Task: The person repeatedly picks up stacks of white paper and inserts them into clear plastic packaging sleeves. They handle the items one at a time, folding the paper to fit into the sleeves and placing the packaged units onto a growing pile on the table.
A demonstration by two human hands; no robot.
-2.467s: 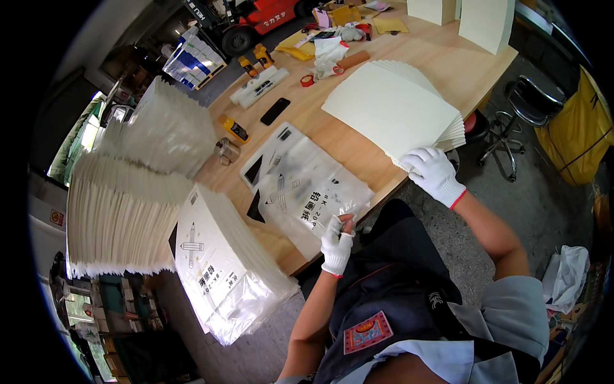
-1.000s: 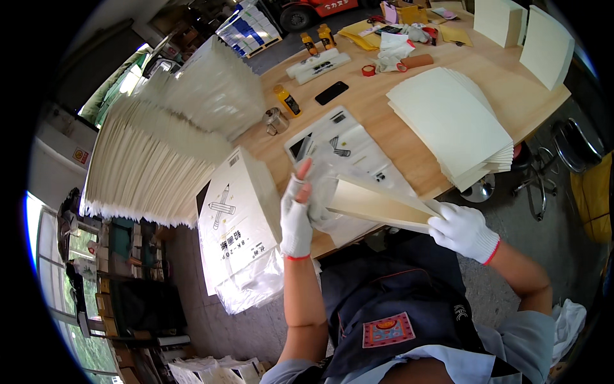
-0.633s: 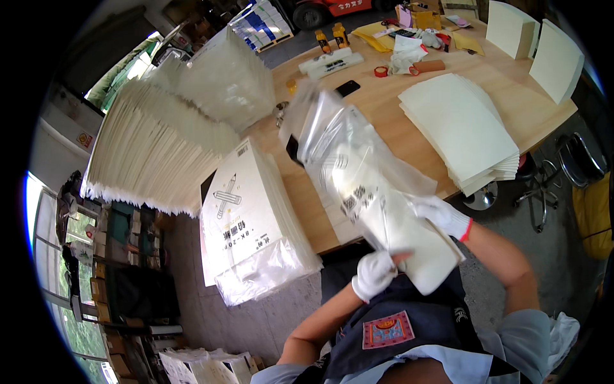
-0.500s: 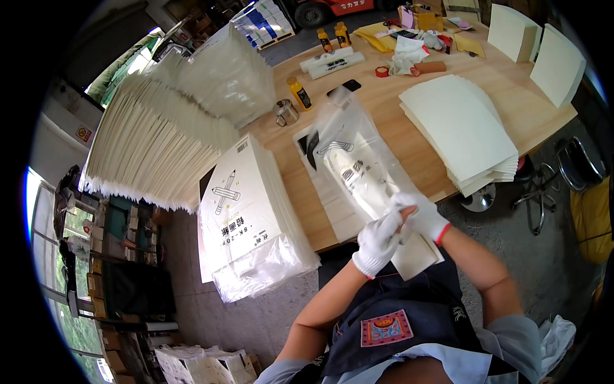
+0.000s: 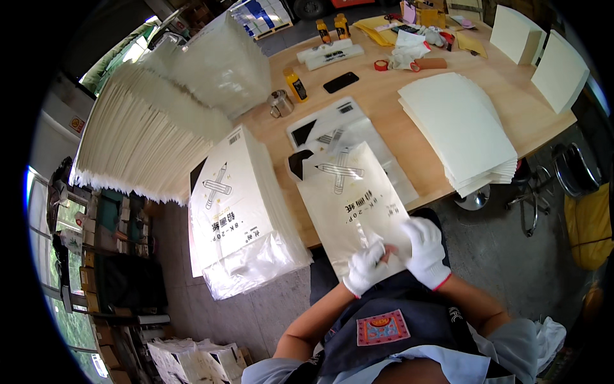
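A plastic sleeve holding a sheaf of cream drawing paper [image 5: 348, 198], printed with crossed pencils, slants from the table over its front edge toward me. My left hand [image 5: 368, 267], in a white knit glove, is closed on the sleeve's near end, with a bare fingertip showing. At the lower right corner my right hand [image 5: 425, 251], also gloved, grips the side edge, its fingers bent over it. Partly under this paper pack lie flat clear plastic sleeves [image 5: 377, 150] with the same print. To the left rests a thick stack of bagged paper packs [image 5: 240, 192].
Tall piles of paper [image 5: 147, 128] and plastic-wrapped packs [image 5: 227, 64] crowd the left. A metal cup [image 5: 280, 104], an orange drink bottle [image 5: 295, 85] and a phone [image 5: 341, 82] stand or lie beyond the sleeves. Loose white sheets [image 5: 457, 128] are stacked right; a stool [image 5: 531, 192] stands beyond the edge.
The sleeve, bunched and raised between both hands before, now lies flatter with the paper spread inside and its print facing up. My hands have moved apart, and the phone is uncovered.
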